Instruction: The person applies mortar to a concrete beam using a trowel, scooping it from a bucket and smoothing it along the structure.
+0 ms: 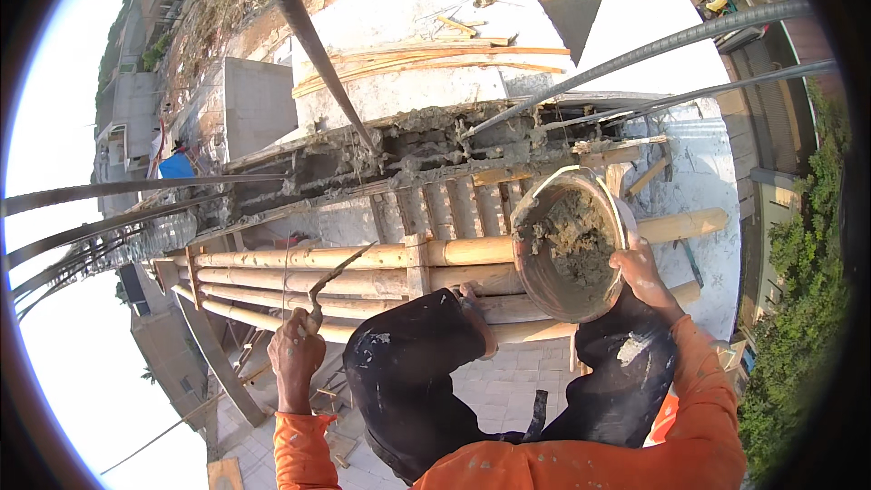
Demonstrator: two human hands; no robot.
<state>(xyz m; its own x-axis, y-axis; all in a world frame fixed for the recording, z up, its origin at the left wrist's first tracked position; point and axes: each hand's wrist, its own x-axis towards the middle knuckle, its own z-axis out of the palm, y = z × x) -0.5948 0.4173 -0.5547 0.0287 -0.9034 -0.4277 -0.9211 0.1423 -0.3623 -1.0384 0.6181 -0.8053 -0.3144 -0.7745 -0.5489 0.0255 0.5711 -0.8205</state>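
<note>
My left hand [298, 352] is closed around the handle of a trowel [333, 274], its narrow blade pointing up and away to the right. Over my right knee, my right hand [641, 276] grips the rim or handle of a mud-caked bucket [533, 283]; its thumb lies at the edge. Wet grey mortar [575, 234] lies in the tilted bucket, whose pale handle [590, 174] arches over its far side. Beyond both hands runs a wooden formwork trough [413, 147] with rough concrete and bars inside.
Bamboo poles [358, 282] lie crosswise below the trough, with my bare foot [475, 313] on them. Thick steel bars [308, 41] rise from the concrete, several slanting left and right. Tiled ground [513, 381] lies below. Wooden strips [426, 62] rest on a white slab.
</note>
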